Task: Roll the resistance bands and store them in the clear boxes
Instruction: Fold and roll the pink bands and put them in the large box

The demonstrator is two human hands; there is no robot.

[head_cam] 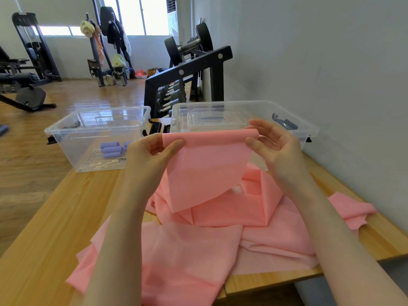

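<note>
I hold the end of a pink resistance band (207,166) up above the wooden table (55,217). My left hand (152,151) pinches its left corner and my right hand (271,142) pinches its right corner, where the top edge is curled over. The remainder of the pink band (220,244) lies crumpled on the table below. Two clear boxes stand behind: the left box (66,131) holds several rolled purple bands (111,149), and the right box (242,107) sits just beyond my hands.
A grey wall (331,62) runs along the table's right side. A black dumbbell rack (187,80) stands behind the boxes. Gym machines (28,62) and a coat stand (106,47) occupy the wooden floor to the left.
</note>
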